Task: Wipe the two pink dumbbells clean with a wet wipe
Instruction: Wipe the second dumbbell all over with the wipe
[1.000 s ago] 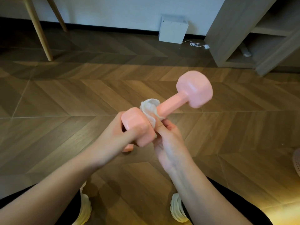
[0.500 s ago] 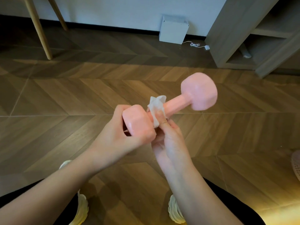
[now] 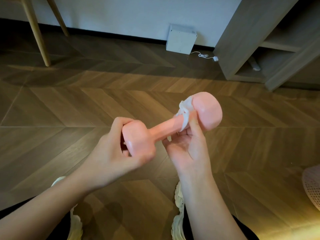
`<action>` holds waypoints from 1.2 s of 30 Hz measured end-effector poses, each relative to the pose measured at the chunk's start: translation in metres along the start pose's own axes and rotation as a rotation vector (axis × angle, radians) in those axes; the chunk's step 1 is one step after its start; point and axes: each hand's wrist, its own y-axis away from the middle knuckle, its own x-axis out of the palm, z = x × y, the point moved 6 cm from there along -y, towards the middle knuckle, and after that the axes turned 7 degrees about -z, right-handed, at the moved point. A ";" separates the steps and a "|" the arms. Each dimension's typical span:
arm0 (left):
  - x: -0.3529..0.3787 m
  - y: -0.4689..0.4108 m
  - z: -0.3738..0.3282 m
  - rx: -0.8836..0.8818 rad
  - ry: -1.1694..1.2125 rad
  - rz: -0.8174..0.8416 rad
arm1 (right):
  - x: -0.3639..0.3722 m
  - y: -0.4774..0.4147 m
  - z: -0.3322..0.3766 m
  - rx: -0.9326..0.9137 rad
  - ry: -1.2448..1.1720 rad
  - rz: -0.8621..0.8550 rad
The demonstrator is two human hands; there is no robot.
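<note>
**Wipe at the far head of a hand-held dumbbell**

A herringbone wood floor (image 3: 69,110) spreads beneath and all round the dumbbell (image 3: 164,129). A pale wall (image 3: 121,14) with a dark skirting runs well beyond it. A grey shelf (image 3: 242,40) stands beyond and to the right of the dumbbell. Two slanted wooden legs (image 3: 37,37) stand far beyond it to the left. A small white box (image 3: 181,39) sits against the wall straight beyond the dumbbell, with a thin white cable (image 3: 203,55) on the floor beside it. A pink mesh thing (image 3: 312,184), cut off by the frame edge, lies to the right of the dumbbell and nearer the person. Two pale shoes (image 3: 178,205) show below the dumbbell, under the forearms.

The dumbbell is pink and held in the air above the floor. It is tilted, with its near head low on the left and its far head high on the right.

The left hand (image 3: 110,156) grips the near head, its fingers curled round it. The right hand (image 3: 188,153) lies under the handle, palm turned up. One of its fingers (image 3: 195,125) presses the wipe (image 3: 185,110) against the handle where it meets the far head, and the others curl beneath.

The wipe is white and crumpled, wrapped round that end of the handle and touching the far head.
</note>
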 end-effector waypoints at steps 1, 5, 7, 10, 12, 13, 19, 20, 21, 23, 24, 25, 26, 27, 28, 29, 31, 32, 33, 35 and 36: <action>0.007 0.000 0.008 -0.188 0.174 0.086 | 0.000 0.000 0.001 0.000 -0.014 0.002; 0.030 0.011 0.019 -0.785 0.810 0.369 | 0.004 -0.001 0.000 -0.030 0.059 0.061; 0.030 0.017 0.018 -0.893 0.942 0.453 | 0.007 -0.001 0.001 -0.071 0.120 0.108; 0.029 0.009 0.018 -0.810 0.849 0.376 | 0.008 0.000 0.004 -0.112 0.128 0.142; 0.026 -0.001 0.020 -0.588 0.288 0.252 | 0.007 0.000 0.005 -0.111 0.103 0.141; 0.021 -0.006 0.015 -0.427 -0.057 0.190 | 0.006 0.000 0.004 -0.102 0.093 0.130; -0.011 0.016 -0.019 0.445 -0.432 -0.144 | 0.003 0.000 0.005 -0.090 0.057 0.043; -0.011 0.016 -0.019 0.470 -0.447 -0.157 | 0.004 0.001 0.006 -0.091 0.046 0.049; -0.009 0.009 -0.017 0.407 -0.401 -0.136 | 0.004 0.001 0.008 -0.091 0.037 0.057; 0.003 -0.003 -0.004 0.113 -0.221 -0.025 | 0.004 0.002 0.009 -0.086 0.031 0.076; 0.012 -0.006 0.005 -0.083 -0.128 0.057 | 0.005 0.002 0.009 -0.082 0.030 0.093; 0.022 -0.004 0.014 -0.308 0.048 0.155 | 0.005 0.003 0.010 -0.081 0.031 0.113; 0.033 0.001 0.018 -0.496 0.326 0.243 | 0.006 0.003 0.010 -0.084 0.032 0.132; 0.040 0.008 0.015 -0.634 0.617 0.333 | 0.007 0.004 0.011 -0.094 0.036 0.150; 0.042 0.014 0.012 -0.722 0.804 0.408 | 0.008 0.005 0.012 -0.106 0.041 0.168; 0.041 0.019 0.011 -0.786 0.888 0.477 | 0.009 0.006 0.012 -0.116 0.049 0.188; 0.037 0.023 0.014 -0.852 0.939 0.585 | 0.011 0.008 0.012 -0.126 0.074 0.224; 0.036 0.024 0.014 -0.856 0.939 0.602 | 0.012 0.008 0.011 -0.128 0.086 0.230; 0.036 0.022 0.013 -0.844 0.941 0.599 | 0.012 0.007 0.011 -0.134 0.100 0.229; 0.037 0.018 0.016 -0.790 0.966 0.494 | 0.011 0.006 0.011 -0.170 0.132 0.217; 0.039 0.015 0.018 -0.747 0.979 0.413 | 0.011 0.006 0.011 -0.194 0.148 0.204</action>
